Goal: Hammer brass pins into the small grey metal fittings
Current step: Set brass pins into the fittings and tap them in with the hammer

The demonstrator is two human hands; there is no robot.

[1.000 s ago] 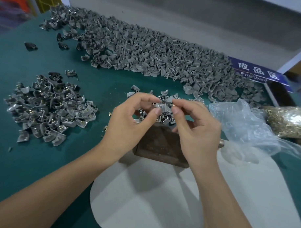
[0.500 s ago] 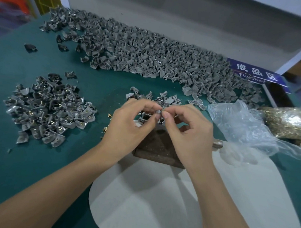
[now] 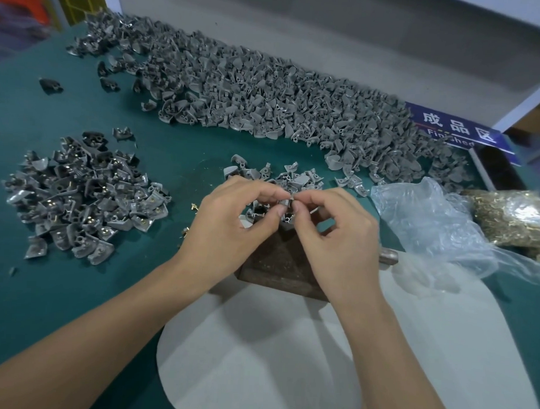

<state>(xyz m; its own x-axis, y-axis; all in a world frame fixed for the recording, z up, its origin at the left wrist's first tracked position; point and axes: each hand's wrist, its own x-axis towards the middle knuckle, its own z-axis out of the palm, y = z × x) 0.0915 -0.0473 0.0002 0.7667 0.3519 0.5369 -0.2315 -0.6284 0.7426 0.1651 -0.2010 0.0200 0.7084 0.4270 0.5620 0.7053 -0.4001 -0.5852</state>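
Nearest on the desk (image 3: 60, 288) lies a pale sheet (image 3: 288, 358), and at its far edge sits a dark, worn block (image 3: 279, 266), partly hidden by the wrists. Just above the block both hands meet. The left hand (image 3: 231, 227) pinches a small grey fitting (image 3: 284, 204) between thumb and forefinger, and the right hand (image 3: 338, 234) has its thumb and forefinger closed at the fitting's right edge, apparently setting a brass pin (the pin itself is too small to make out, so I cannot say it is seated).

The likely trouble starts here: if the pin goes in crooked, a hammer blow would bend it or kick the fitting sideways off the block. No hammer is plainly in view; a metal stub (image 3: 387, 257) pokes out just right of the right wrist and may belong to one.

Loose brass pins (image 3: 194, 206) lie on the green surface left of the left hand, easy to scatter with a sleeve or forearm. A small cluster of fittings (image 3: 294, 177) sits just beyond the fingertips. To the left, a pile with brass showing (image 3: 85, 191) looks done; the long grey heap (image 3: 266, 91) runs along the back. Mixing these would cause rework. At the right, a clear bag (image 3: 430, 222) leads to a heap of brass pins (image 3: 513, 219), near the blue sign (image 3: 458, 131).
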